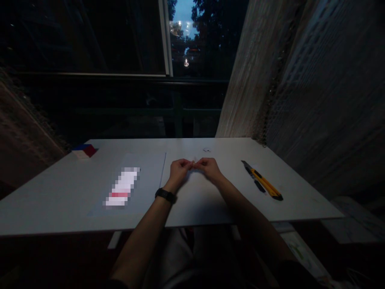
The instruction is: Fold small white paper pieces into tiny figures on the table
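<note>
My left hand (179,168) and my right hand (209,166) meet over the middle of a white table (60,196), fingers curled and pinched together. Between the fingertips is a tiny pale thing (194,161) that I cannot make out in the dim light. A black watch (165,195) sits on my left wrist. A small pale scrap (206,150) lies on the table just beyond my hands.
A yellow and black utility knife (264,182) lies to the right, with a dark pen beside it. A sheet of paper (135,182) with a blurred patch lies to the left. A coloured cube (84,151) sits at the far left corner. A curtain (300,88) hangs at right.
</note>
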